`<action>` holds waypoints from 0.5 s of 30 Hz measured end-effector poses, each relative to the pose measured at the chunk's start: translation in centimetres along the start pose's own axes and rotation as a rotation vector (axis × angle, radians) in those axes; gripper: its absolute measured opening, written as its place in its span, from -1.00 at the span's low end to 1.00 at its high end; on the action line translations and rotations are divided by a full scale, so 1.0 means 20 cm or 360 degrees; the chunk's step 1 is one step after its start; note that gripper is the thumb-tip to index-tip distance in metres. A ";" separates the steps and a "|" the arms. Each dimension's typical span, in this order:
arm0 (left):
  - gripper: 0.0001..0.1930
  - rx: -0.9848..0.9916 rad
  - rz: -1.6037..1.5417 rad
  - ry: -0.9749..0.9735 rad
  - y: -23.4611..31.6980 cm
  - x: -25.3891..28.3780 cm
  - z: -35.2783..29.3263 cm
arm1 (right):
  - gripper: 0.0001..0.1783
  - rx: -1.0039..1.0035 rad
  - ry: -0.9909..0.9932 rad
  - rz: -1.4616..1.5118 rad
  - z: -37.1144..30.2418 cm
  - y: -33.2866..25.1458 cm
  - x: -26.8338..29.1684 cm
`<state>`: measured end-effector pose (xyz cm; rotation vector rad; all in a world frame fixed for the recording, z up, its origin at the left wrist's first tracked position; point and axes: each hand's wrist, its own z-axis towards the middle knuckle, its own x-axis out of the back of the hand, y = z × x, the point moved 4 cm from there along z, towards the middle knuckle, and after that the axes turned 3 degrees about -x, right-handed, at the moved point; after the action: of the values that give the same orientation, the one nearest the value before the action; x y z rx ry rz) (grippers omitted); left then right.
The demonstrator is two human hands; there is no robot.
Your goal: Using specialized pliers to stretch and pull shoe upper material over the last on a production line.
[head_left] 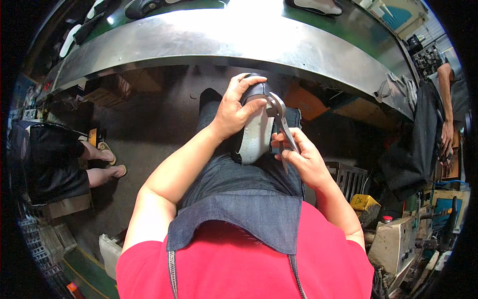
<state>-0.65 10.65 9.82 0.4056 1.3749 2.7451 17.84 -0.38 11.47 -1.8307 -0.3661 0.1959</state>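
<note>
- Shop floor (149,117) is dark and scuffed, crowded left and right; a co-worker's legs (97,179) show at left, another person's arm (445,107) at right.
- Long bare-metal worktop (199,37) runs across the far side, heavy glare mid-span. Green surface (356,32) beyond it carries a dark shoe (142,7) far left, plus a dark and white shoe (318,7) far right.
- Beige machine (393,244) near right, yellow cover (365,203) just left of it. Brown boxes (112,89) sit under the worktop's left part.
- Dark blue apron (234,214) over the lap.
- Shoe piece (256,132), bottom up by the look of it, stands between the thighs, near side of the worktop. Long pale underside bare, dark covering (255,91) on the far end.
- Progress call: part-done. Dark covering is on the far end; edge there is probably being worked, rest of the pale length looks left to do. Can't confirm, too small.
- Left hand (236,107): grip wrapped on the far end, fingers over the covering, thumb on the near side.
- Right hand (306,157): grip closed round the handles.
- Pincers (287,130): head at the covering's right edge; can't tell if it bites.
</note>
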 end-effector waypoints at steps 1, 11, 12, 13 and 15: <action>-0.53 0.0005 0.0000 0.0009 0.00 -0.01 0.00 | -0.61 -0.0001 0.0004 0.0001 0.01 0.00 -0.01; -0.57 0.0009 -0.0072 0.0025 0.02 -0.01 -0.01 | -0.88 0.0238 0.0484 -0.0644 0.10 0.04 -0.01; -0.58 0.0027 -0.0095 -0.0023 0.01 0.00 0.00 | -0.88 0.0491 0.0582 -0.0745 0.15 0.12 -0.01; -0.59 0.0051 -0.0116 -0.0073 0.01 0.00 -0.01 | -0.88 0.0743 0.0673 -0.0839 0.20 0.19 -0.01; -0.59 0.0066 -0.0045 -0.0049 0.00 0.00 -0.01 | -0.85 0.0927 0.0908 -0.0917 0.28 0.26 -0.04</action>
<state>-0.70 10.54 9.81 0.4252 1.4214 2.6800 16.14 3.07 4.78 -1.0823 -0.3645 -0.5579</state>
